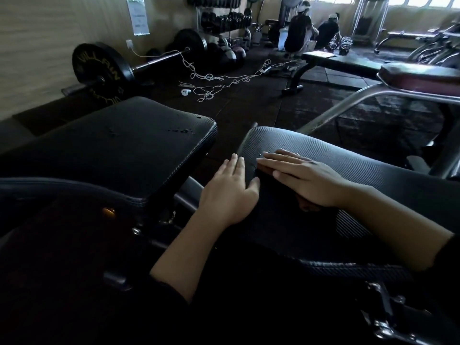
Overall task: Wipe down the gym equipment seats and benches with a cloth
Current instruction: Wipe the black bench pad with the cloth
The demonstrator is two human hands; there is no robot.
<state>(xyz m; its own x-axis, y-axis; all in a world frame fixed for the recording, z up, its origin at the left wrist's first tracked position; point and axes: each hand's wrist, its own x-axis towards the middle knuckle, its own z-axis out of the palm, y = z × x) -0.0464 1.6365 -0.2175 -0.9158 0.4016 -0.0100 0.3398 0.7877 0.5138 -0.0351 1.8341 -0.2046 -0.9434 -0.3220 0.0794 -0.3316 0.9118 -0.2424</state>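
A ribbed black bench pad (373, 175) slopes across the lower right. On its near-left part lies a dark cloth (278, 195) with a brownish edge. My right hand (303, 178) lies flat on the cloth, fingers stretched out and pressing it onto the pad. My left hand (231, 190) rests flat at the pad's left edge, fingers apart, with the thumb touching the cloth's side. Left of the gap sits a second smooth black pad (124, 140) with a few wet specks on its top.
A loaded barbell (99, 70) lies by the left wall. A tangled white cord (219, 80) is strewn over the dark floor. A flat bench (331, 61) and a red-padded bench (420, 75) stand to the right. Two people (311, 28) crouch near the dumbbell rack (221, 18).
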